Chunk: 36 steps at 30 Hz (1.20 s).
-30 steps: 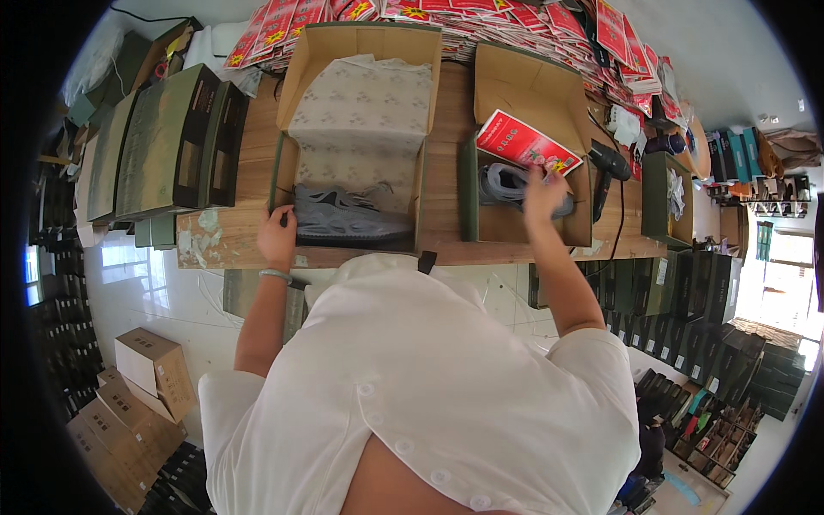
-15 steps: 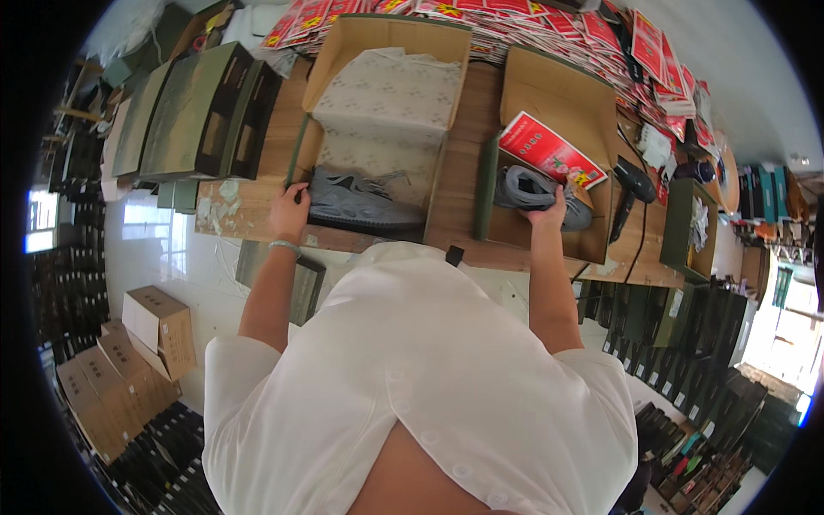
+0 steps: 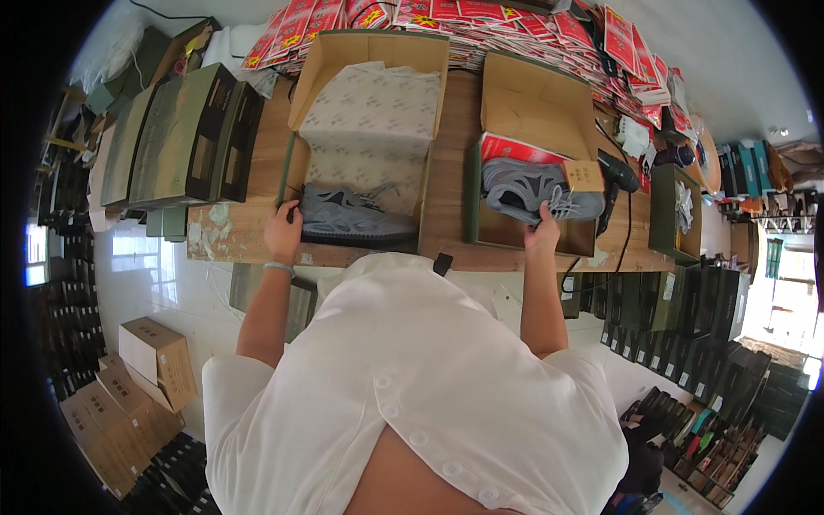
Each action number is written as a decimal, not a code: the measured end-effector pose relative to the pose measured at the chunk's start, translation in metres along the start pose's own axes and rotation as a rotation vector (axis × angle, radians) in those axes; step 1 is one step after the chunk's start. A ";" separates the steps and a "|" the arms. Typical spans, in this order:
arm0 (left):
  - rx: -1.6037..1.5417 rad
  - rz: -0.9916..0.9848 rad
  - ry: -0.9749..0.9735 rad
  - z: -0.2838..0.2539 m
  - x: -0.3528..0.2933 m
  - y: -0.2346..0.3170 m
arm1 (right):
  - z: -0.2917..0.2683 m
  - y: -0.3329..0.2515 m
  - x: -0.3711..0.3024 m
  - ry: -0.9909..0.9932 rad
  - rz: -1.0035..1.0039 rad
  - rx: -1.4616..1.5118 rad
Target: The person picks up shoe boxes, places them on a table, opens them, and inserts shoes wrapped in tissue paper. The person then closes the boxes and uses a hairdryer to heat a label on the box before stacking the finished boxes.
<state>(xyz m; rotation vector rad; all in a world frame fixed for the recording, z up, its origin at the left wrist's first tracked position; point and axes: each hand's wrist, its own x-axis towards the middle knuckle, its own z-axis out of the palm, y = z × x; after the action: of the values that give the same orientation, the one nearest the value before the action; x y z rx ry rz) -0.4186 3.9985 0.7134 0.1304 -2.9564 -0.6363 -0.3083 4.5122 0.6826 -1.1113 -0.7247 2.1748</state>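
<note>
My left hand (image 3: 284,232) grips the near left corner of an open shoebox (image 3: 292,167) with curled fingers. Inside that box, a grey sneaker (image 3: 352,219) lies on its side along the front, with patterned tissue paper (image 3: 369,107) spread behind it and over the lid. In the smaller open shoebox (image 3: 474,202) to the right, my right hand (image 3: 542,230) holds the near side of another grey sneaker (image 3: 515,184), fingers by its laces. A flat red packet (image 3: 515,148) stands behind this shoe. At its right is a small tan card (image 3: 584,176).
Stacked green shoeboxes (image 3: 184,133) stand at the table's left. Piles of red packets (image 3: 481,30) line the back. A black hair dryer (image 3: 616,176) with its cord lies right of the smaller box, beside another green box (image 3: 674,215). Cardboard cartons (image 3: 159,360) sit on the floor.
The red packet has gone from lying over the right sneaker to standing behind it, lower in the box. That sneaker has turned and its laces now show. My left hand stays at the box corner.
</note>
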 end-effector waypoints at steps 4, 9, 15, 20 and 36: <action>0.076 0.153 0.154 0.013 0.008 -0.014 | 0.037 -0.033 -0.070 -0.126 -0.306 -0.178; -0.796 0.430 -0.216 -0.041 0.019 0.148 | 0.077 -0.058 -0.146 -0.413 -0.228 -0.293; -1.224 0.312 -0.565 -0.071 0.009 0.249 | 0.114 -0.024 -0.198 -0.779 0.179 -0.458; -1.380 0.108 -0.468 -0.060 0.005 0.223 | 0.140 -0.015 -0.208 -0.889 0.517 -0.472; -1.900 0.098 -0.329 -0.081 0.003 0.174 | 0.192 0.015 -0.192 -1.207 0.485 -0.461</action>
<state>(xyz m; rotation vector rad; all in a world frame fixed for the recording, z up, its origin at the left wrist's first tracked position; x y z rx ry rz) -0.4216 4.1233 0.8595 -0.3011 -1.2907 -2.9814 -0.3807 4.3286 0.8693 0.0359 -1.6342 3.1379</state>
